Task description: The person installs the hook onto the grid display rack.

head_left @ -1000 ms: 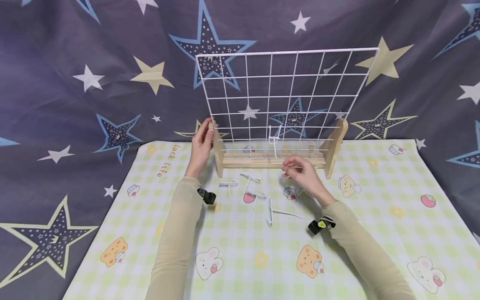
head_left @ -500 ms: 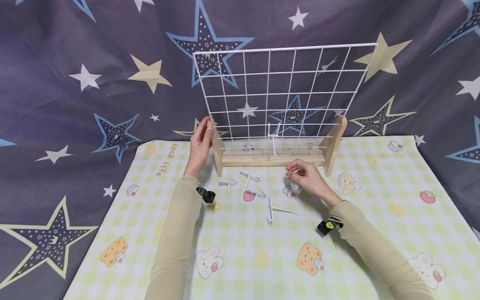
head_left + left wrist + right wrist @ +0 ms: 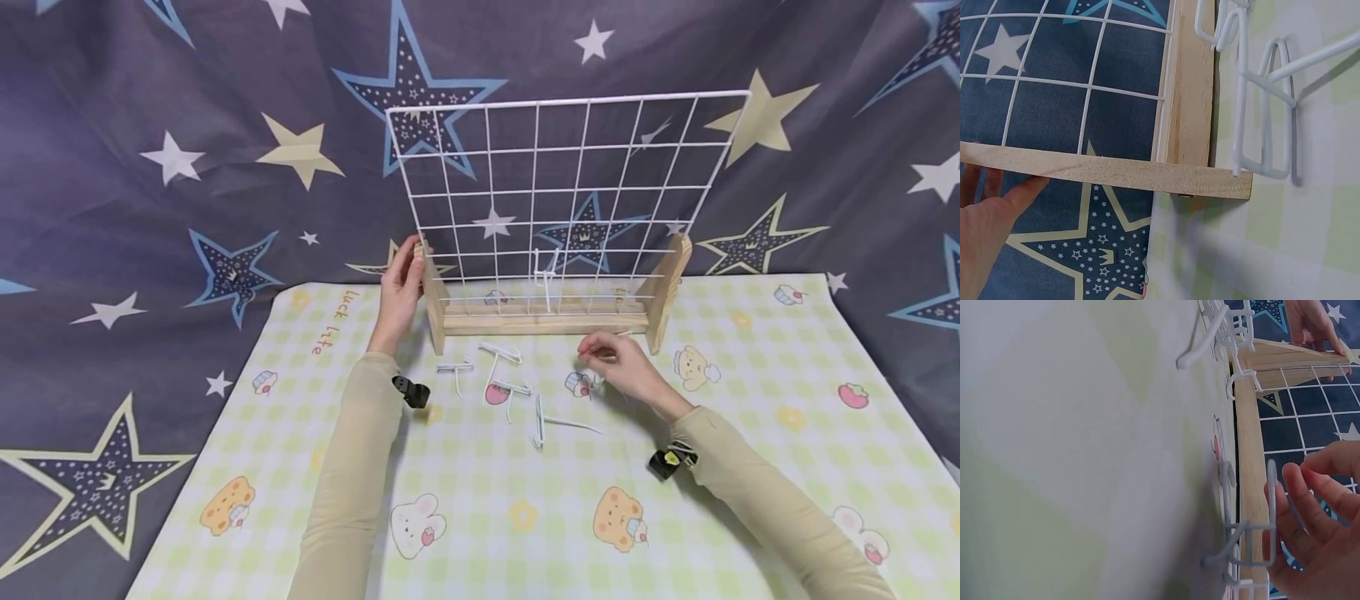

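A white wire grid panel [image 3: 568, 102] stands upright in a wooden base with two side posts. My left hand [image 3: 397, 302] grips the left wooden post [image 3: 432, 304]; in the left wrist view, its fingers [image 3: 992, 183] go behind the wood. One white wire hook [image 3: 547, 287] hangs low on the grid. Just in front of the base, at right, is my right hand [image 3: 628, 367], its fingers loosely bent with nothing visible between them. A white wire hook [image 3: 1272, 509] lies close beside those fingers in the right wrist view; whether they touch is unclear.
Several loose white hooks lie before the base, among them a hook [image 3: 453, 367] at left and a hook [image 3: 539, 421] nearer me. A checked cloth [image 3: 480, 467] covers the table. Behind the rack hangs a dark star-patterned curtain [image 3: 240, 100].
My right hand has drawn back from the rack, moving right and slightly toward me. The left hand keeps its grip on the post, and the loose hooks stay in place.
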A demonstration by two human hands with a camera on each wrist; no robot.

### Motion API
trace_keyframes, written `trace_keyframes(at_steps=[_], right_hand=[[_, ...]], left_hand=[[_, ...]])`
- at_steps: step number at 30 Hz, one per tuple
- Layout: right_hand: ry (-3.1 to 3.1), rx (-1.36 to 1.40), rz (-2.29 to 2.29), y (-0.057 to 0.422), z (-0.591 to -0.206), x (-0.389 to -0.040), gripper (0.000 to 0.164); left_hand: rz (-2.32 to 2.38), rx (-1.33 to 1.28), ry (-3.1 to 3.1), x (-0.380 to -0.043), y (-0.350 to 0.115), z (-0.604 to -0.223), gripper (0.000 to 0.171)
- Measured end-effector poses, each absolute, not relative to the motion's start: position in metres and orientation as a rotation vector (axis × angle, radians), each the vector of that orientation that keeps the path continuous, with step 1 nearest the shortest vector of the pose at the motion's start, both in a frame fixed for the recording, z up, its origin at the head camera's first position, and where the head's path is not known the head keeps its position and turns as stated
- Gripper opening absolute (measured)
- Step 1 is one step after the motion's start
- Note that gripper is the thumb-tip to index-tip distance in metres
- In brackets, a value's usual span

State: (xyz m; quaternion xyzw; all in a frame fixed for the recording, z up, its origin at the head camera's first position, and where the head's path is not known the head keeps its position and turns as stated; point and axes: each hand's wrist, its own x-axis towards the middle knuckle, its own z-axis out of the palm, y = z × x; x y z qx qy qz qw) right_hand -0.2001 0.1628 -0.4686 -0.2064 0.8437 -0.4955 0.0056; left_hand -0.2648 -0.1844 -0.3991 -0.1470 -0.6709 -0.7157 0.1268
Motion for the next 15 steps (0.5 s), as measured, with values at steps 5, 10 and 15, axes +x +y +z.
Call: trace_keyframes(at_steps=[5,10,15], right_hand=[[2.645,-0.647,-1.555,0.171,-0.474,-0.202,0.013],[2.620,-0.641,-1.556,0.181,-0.475,-0.199,0.014],[2.585,-0.643,-1.550,0.190,-0.476,-0.196,0.017]], left_hand=[[-2.062,-0.435,-1.970,-0.265,-0.185,-0.399,0.044],[-2.058,-0.437,-1.973,-0.265,-0.185,-0.399,0.044],[-2.074,-0.433,-1.956,-0.265,-0.184,-0.401,0.044]])
